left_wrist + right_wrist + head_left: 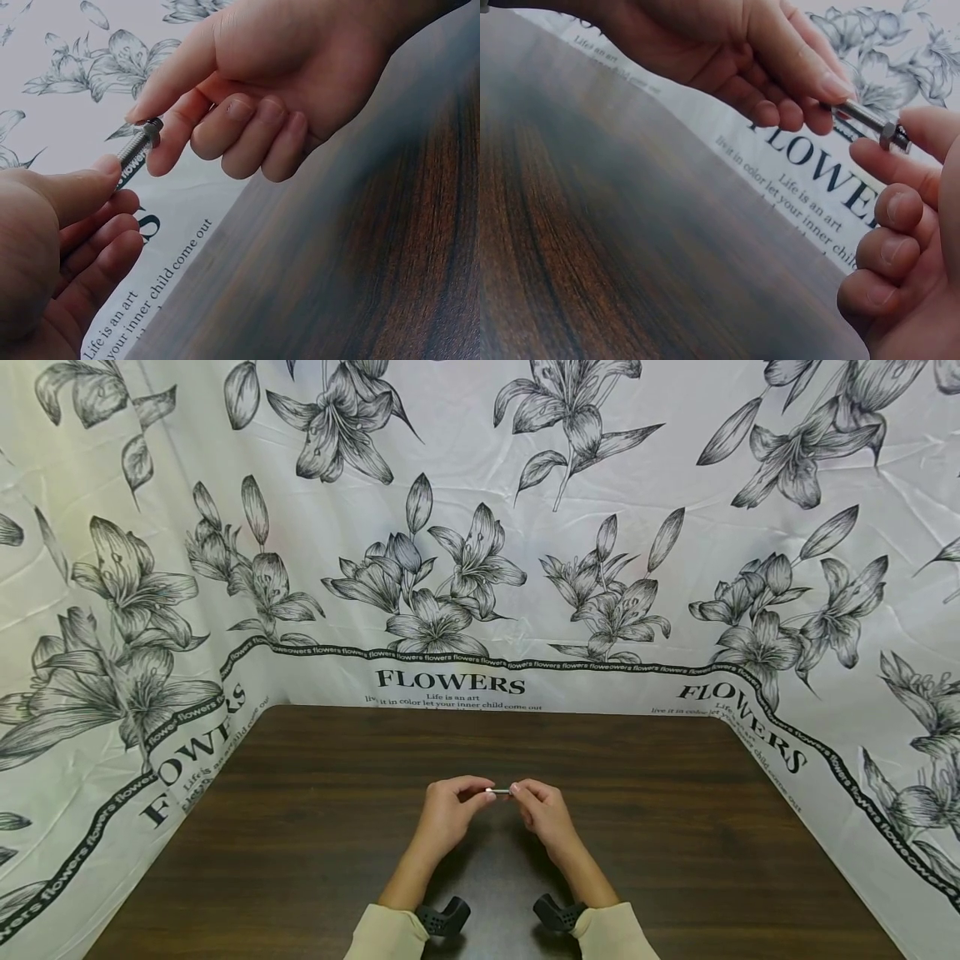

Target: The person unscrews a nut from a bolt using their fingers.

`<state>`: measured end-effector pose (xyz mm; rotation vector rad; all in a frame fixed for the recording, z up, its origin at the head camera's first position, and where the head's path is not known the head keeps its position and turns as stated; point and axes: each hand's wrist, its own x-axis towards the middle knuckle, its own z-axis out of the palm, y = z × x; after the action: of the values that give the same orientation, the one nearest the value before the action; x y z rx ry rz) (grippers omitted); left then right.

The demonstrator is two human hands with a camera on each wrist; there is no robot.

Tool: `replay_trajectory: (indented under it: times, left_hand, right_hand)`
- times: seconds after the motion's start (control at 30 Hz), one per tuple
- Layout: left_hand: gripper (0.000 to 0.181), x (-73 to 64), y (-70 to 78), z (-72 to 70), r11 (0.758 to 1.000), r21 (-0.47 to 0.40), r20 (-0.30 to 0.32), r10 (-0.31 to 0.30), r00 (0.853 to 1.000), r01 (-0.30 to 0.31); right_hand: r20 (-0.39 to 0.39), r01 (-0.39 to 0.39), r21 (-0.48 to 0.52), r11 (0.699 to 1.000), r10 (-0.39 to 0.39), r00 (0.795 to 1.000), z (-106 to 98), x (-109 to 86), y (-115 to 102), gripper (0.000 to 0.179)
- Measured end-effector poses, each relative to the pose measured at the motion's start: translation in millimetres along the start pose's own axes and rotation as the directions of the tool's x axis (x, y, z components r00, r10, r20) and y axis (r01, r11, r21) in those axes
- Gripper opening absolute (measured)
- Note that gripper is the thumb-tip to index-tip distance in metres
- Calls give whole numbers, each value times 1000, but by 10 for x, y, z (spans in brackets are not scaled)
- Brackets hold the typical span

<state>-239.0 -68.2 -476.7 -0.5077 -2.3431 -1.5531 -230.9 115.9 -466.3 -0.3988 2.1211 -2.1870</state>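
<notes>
A silver threaded bolt lies level between both hands, held above the table. My left hand pinches one end of it between thumb and forefinger. In the right wrist view, a hex nut sits on the bolt close to its other end, with a short length of thread showing past it. The thumb and forefinger of my right hand are at the nut, one on each side; its other fingers curl toward the palm. The bolt's far end is hidden in the left fingertips.
Beneath the hands is a dark wood-grain table. A white cloth with black flower drawings and printed words hangs around its back and sides. Black wrist cameras sit on both wrists, below light-coloured sleeves.
</notes>
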Motion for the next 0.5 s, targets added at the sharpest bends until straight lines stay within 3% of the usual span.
replay_trajectory:
  times: [0.33,0.5]
  left_hand:
    - [14,2,-7,-13,1000,9,-3,11,1000,-11]
    - [11,8,-6,-19,1000,5,-8,10,1000,-10]
  right_hand:
    - [29,76,1,997,-76,997,-25,-4,31,22]
    - [37,90,22,996,-91,995,-76,77,223,20]
